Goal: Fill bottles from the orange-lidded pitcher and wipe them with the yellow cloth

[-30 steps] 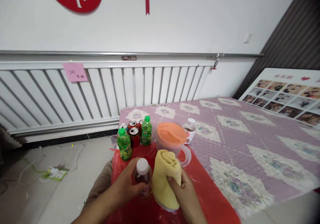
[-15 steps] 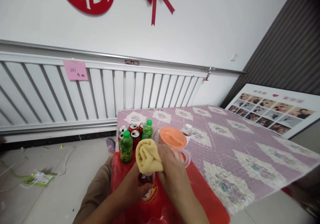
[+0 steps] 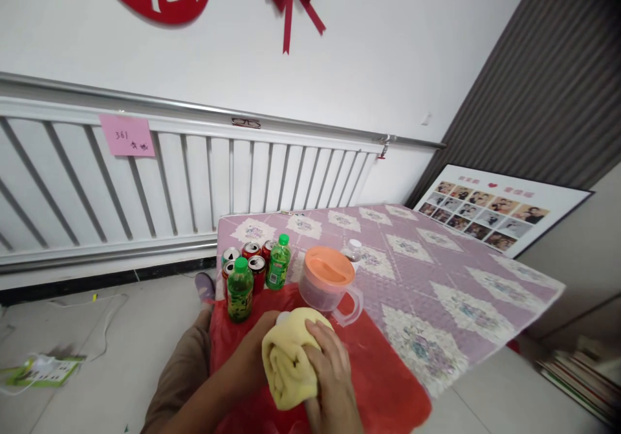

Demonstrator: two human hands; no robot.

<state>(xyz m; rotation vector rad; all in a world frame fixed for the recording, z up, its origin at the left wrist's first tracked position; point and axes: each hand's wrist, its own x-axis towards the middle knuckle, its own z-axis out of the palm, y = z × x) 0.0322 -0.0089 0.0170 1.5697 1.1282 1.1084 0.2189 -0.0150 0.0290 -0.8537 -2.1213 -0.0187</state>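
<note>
A folded yellow cloth [image 3: 291,356] is in my right hand [image 3: 334,369], whose fingers are wrapped round its right side. My left hand [image 3: 255,350] is closed behind the cloth on a bottle; only its whitish cap [image 3: 283,317] shows and the rest is hidden. Both hands are over a red plastic bag [image 3: 378,382] at the near edge of the covered surface. Just beyond them stand a clear jug [image 3: 315,292] with an orange lid [image 3: 330,266], a green-capped bottle [image 3: 240,292] and a second green bottle [image 3: 279,262].
Several drink cans [image 3: 257,269] stand between the green bottles. A white-capped bottle [image 3: 353,249] is behind the jug. Floral padded fabric [image 3: 417,292] covers the surface, with a white radiator [image 3: 272,175] behind. A power strip [image 3: 46,370] and cables lie on the floor at left.
The cloth has come down and toward me, now hiding most of the bottle's body, while its cap shows. My right hand has moved lower with it. The view has shifted slightly right.
</note>
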